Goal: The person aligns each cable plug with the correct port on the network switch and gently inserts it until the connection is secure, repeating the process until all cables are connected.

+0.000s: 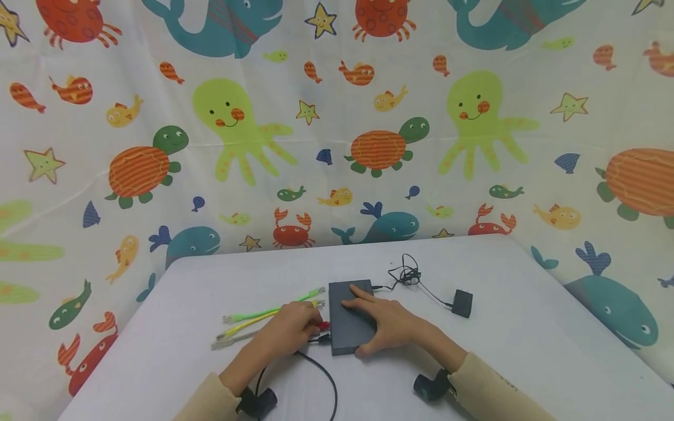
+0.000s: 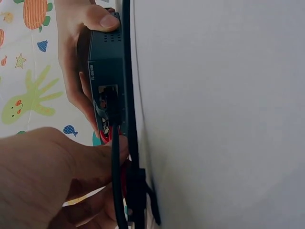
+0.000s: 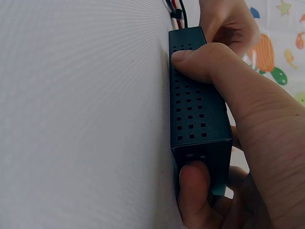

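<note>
A dark network switch (image 1: 344, 340) lies on the white table. My right hand (image 1: 389, 321) holds it, fingers spread across its top and thumb on the near side; in the right wrist view, the thumb presses the perforated side of the switch (image 3: 188, 112). At the left, port side, my left hand (image 1: 289, 327) pinches a red network cable (image 1: 323, 326) close to the switch. Its plug is largely hidden by fingers, so how far it sits in the port I cannot tell. A black network cable (image 2: 115, 157) is plugged into the neighbouring port.
Green (image 1: 271, 313), yellow (image 1: 250, 325) and grey network cables (image 1: 230, 340) lie left of the switch. A thin power cord (image 1: 409, 275), bundled, runs from the switch's right side to a black adapter (image 1: 462, 303). A patterned curtain (image 1: 326, 117) hangs behind the table.
</note>
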Demonstrator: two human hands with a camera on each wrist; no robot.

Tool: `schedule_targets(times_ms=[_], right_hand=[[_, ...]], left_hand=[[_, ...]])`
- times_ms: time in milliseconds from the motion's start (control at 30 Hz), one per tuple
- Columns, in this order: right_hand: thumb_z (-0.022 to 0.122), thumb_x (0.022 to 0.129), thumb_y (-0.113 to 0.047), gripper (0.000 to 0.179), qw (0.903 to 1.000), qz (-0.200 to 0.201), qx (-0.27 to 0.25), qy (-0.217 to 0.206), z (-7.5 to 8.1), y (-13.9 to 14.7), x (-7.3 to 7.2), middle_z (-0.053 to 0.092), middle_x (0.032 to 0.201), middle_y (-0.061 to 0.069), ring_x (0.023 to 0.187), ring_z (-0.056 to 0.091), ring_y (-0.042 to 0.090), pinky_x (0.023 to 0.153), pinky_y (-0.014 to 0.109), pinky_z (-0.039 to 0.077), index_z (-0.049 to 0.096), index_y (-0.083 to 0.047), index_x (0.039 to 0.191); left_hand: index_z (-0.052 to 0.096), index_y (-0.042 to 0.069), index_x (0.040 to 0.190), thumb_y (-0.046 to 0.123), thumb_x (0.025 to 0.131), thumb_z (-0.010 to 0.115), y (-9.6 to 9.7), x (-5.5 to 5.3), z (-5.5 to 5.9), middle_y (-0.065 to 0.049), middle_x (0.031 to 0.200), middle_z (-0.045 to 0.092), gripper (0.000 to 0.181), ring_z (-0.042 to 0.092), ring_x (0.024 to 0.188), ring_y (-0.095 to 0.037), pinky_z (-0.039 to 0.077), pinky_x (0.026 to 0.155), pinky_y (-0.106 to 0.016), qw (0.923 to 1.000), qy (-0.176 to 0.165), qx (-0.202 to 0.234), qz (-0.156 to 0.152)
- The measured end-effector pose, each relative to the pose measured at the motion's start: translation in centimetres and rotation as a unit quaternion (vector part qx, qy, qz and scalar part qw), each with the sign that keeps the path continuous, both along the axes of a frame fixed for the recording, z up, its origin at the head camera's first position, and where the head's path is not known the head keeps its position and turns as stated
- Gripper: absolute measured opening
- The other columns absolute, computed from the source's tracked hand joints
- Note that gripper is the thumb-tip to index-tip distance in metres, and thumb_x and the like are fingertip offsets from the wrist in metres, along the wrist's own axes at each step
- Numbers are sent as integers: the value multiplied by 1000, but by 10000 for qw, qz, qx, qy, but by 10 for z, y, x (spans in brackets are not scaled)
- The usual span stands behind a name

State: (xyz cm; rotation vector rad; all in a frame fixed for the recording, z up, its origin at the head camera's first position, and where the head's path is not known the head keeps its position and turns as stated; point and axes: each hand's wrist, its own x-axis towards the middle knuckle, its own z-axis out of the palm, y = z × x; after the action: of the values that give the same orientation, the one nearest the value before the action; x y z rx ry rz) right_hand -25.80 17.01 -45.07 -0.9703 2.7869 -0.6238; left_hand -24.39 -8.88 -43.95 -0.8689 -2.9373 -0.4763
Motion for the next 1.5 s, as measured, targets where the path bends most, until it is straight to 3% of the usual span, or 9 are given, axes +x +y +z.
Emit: schedule_targets(times_ms=[700, 1500], right_hand=[[75, 65, -65, 93, 10000, 20, -79, -26, 1, 1, 2, 13, 163, -9, 142, 37, 31, 105, 57, 39, 34, -45, 146], [74, 65, -67, 93, 10000, -18, -59, -77, 0, -1, 2, 12, 163, -10, 143, 35, 32, 105, 59, 38, 33, -46, 146]], left_hand=[[75, 18, 94, 16, 83, 74, -2, -1, -4, 9, 85, 68, 11, 58, 75, -1, 52, 70, -25, 9995, 319, 70, -30], [75, 20, 95, 19, 84, 73, -3, 0, -3, 11, 86, 68, 11, 60, 77, -2, 52, 70, -27, 9996, 269, 32, -2]])
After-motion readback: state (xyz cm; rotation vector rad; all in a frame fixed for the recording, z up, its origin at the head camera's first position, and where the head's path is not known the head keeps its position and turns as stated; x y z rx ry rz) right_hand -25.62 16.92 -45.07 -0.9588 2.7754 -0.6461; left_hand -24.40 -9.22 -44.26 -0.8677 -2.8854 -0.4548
